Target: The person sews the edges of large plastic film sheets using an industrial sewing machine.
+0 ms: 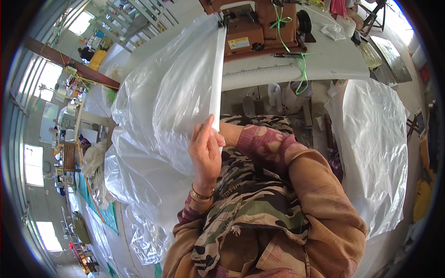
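Note:
A large translucent plastic sheet [162, 92] spreads over the left side of the table and hangs down toward me. Its folded white edge [216, 83] runs straight from my hands up to the brown sewing machine [259, 25]. My left hand [205, 153], with a bracelet at the wrist, grips this edge, fingers pointing up along it. From the right, my right hand [228, 134] reaches across to the same edge. Its fingers are partly hidden behind the left hand and the plastic, closed on the edge.
Green string [281, 21] is tied on the machine, and a loop hangs over the table's [324, 65] front edge. A ruler scale [257, 70] lies along the tabletop. Another plastic sheet [375, 148] drapes at my right. A brown beam [74, 62] stands at the far left.

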A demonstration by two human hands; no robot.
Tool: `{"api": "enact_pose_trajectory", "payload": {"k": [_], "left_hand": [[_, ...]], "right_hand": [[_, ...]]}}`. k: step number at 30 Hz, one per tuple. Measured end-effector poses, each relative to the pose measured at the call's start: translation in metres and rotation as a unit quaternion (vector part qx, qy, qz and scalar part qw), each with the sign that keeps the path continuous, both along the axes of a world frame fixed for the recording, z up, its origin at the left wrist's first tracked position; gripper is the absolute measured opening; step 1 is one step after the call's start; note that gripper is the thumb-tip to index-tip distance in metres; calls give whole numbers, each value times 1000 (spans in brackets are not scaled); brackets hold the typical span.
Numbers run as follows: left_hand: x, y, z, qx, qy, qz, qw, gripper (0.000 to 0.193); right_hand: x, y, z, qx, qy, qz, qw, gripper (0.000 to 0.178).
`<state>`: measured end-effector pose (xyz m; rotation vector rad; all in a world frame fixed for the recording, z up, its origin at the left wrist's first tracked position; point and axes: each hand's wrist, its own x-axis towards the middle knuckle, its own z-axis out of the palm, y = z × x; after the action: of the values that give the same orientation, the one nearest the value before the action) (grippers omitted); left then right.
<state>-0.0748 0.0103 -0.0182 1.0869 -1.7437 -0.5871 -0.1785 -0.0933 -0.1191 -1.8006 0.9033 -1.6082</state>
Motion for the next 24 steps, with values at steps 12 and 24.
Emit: {"api": "enact_pose_trajectory", "payload": {"k": [12,24], "left_hand": [[-18,-31,-57,-53,-156,-60,985,29],[-29,-75,-91,-54,-186,-94,977,25]], "right_hand": [[-70,-97,39,167,-188,-137,958,36],[-88,-125,40,62,32,-154,986,33]]}}
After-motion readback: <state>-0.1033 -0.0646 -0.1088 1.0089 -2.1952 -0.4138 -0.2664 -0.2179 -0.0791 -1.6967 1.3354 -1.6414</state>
